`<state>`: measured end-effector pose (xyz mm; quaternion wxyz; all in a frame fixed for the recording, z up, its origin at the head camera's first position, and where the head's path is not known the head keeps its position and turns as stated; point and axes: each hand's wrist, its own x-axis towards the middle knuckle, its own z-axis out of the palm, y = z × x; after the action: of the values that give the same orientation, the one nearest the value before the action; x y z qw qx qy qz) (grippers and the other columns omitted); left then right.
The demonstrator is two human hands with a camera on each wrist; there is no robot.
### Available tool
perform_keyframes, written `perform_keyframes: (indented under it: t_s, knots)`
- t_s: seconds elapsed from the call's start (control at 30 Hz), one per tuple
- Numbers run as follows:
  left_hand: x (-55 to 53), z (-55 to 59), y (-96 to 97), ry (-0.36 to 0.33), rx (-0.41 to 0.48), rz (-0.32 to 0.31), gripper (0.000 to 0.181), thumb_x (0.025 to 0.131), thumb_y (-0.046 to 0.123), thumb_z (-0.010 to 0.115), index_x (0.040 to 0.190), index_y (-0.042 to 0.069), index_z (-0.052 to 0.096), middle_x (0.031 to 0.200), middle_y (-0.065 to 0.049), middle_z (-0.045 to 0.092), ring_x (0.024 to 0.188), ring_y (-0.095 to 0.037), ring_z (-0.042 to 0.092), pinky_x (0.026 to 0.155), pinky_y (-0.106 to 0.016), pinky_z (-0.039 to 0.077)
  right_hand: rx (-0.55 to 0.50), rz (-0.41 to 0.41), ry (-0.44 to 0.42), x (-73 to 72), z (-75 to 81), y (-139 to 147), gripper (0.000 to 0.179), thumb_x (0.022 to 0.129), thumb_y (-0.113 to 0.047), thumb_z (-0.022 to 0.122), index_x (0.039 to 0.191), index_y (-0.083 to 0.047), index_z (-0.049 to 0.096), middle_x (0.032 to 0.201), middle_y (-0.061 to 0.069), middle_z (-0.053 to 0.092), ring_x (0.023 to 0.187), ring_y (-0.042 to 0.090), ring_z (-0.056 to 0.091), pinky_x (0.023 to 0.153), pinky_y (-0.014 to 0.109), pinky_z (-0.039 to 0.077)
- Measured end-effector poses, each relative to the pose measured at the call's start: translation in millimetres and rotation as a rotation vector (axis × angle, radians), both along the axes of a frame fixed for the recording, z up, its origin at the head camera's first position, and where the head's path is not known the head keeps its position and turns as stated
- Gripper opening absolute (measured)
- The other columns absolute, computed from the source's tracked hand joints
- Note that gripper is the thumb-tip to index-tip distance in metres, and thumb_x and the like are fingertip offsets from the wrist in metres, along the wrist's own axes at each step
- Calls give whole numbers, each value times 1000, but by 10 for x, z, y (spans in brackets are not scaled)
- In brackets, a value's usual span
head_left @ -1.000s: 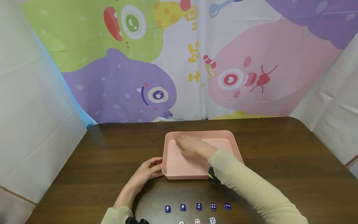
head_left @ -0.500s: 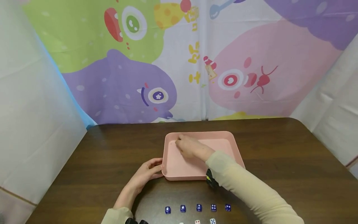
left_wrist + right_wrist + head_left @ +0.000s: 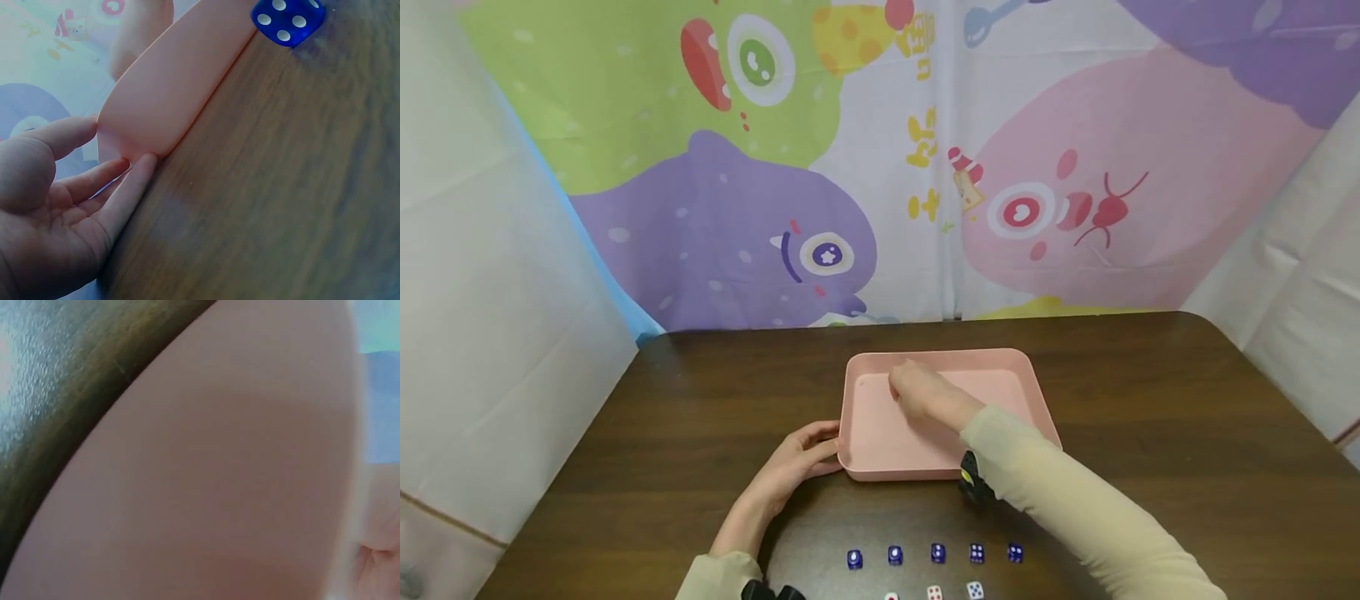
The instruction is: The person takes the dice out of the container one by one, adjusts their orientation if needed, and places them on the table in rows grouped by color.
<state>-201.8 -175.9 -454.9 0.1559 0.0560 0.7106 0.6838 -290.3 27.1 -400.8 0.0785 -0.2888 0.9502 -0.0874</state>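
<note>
A shallow pink tray (image 3: 880, 450) lies on the wooden table. My left hand (image 3: 801, 458) touches its near left corner; in the left wrist view, the thumb and fingers of that left hand (image 3: 69, 200) reach the tray's outer wall (image 3: 169, 94) fairly straight. Inside the tray, toward its far left, my right hand (image 3: 921, 392) is low over the floor with its fingers bent downward. Its fingertips are hidden, and I cannot tell whether it holds something. The right wrist view mostly shows the tray's wall (image 3: 237, 462), with part of the right hand (image 3: 381, 569) at the edge.
In front of the tray, several blue dice (image 3: 937, 553) form a spaced row. Nearer still are white dice, one with red pips (image 3: 934, 593) and one with blue pips (image 3: 974, 590). Behind the table (image 3: 1150, 417) hangs a printed cartoon curtain (image 3: 737, 233).
My right hand has drawn from the tray's far left corner slightly to the right, and its fingers have gone from extended to bent. The left hand has stayed at the near corner.
</note>
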Motion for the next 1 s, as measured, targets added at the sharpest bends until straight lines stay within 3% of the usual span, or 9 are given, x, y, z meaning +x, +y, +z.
perform_keyframes:
  t_s: [0.17, 0.43, 0.7, 1.0]
  knots:
    - [-11, -4, 12, 1, -4, 6, 50, 91, 14, 55, 131, -10, 37, 128, -26, 43, 102, -19, 56, 88, -33, 51, -52, 11, -57, 40, 30, 138, 23, 80, 9, 50, 64, -6, 60, 58, 0, 43, 58, 13, 38, 50, 22, 32]
    - [5, 0, 11, -6, -12, 8, 50, 91, 14, 54, 131, -10, 37, 128, -27, 43, 105, -22, 55, 89, -34, 51, -107, 42, -6, 121, 24, 299, 15, 77, 7, 56, 74, -3, 67, 72, 4, 63, 66, 14, 53, 61, 27, 50]
    - [14, 14, 12, 2, -16, 2, 50, 91, 15, 54, 131, -9, 36, 129, -27, 43, 106, -21, 55, 89, -34, 50, -201, 62, 13, 314, 77, 476, 8, 77, 3, 60, 77, -1, 67, 76, 6, 66, 69, 16, 56, 65, 29, 51]
    - [8, 10, 16, -3, -20, 15, 50, 90, 15, 55, 131, -9, 38, 128, -26, 44, 104, -20, 56, 88, -33, 51, -292, -11, 47, 606, 119, 657, 8, 80, 0, 63, 83, -3, 69, 79, 3, 66, 71, 12, 55, 69, 28, 51]
